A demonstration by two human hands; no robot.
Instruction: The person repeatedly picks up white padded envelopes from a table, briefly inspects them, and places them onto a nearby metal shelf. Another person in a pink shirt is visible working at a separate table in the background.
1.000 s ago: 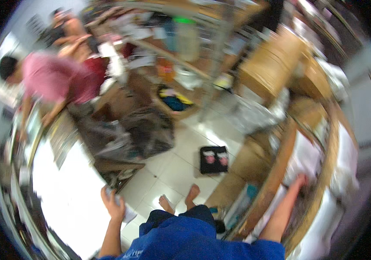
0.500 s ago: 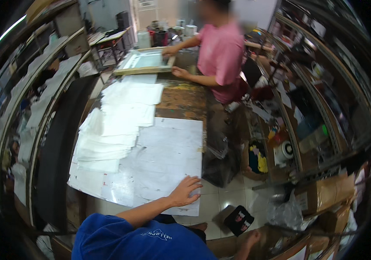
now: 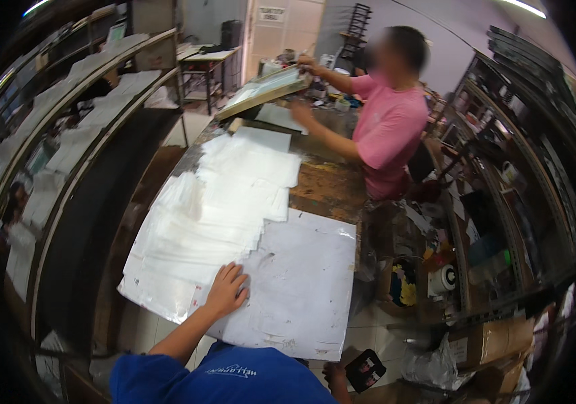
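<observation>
My left hand (image 3: 227, 293) rests on a white board (image 3: 308, 276), its fingers stretched out and holding nothing. Its fingertips are close to the lower edge of a spread of overlapping thin white sheets (image 3: 234, 185). My right hand (image 3: 333, 374) hangs low beyond the board's near edge; it is small and dark there, so its fingers cannot be made out. Across the table, a person in a pink shirt (image 3: 392, 128) holds up one side of a wood-framed screen (image 3: 264, 91). That person's other hand (image 3: 303, 114) is near a pale sheet (image 3: 278, 117) below the raised frame.
Racks with white sheets (image 3: 65, 145) line the left, beside a long dark panel (image 3: 99, 215). Shelves with boxes and containers stand on the right. On the floor are a black item with printed pictures (image 3: 366, 369), a clear plastic bag (image 3: 432, 363) and a cardboard box (image 3: 500, 340).
My left hand has moved left across the board, toward the sheets. My right hand has come inward to the board's near edge. The person opposite has tilted the framed screen up and released one hand.
</observation>
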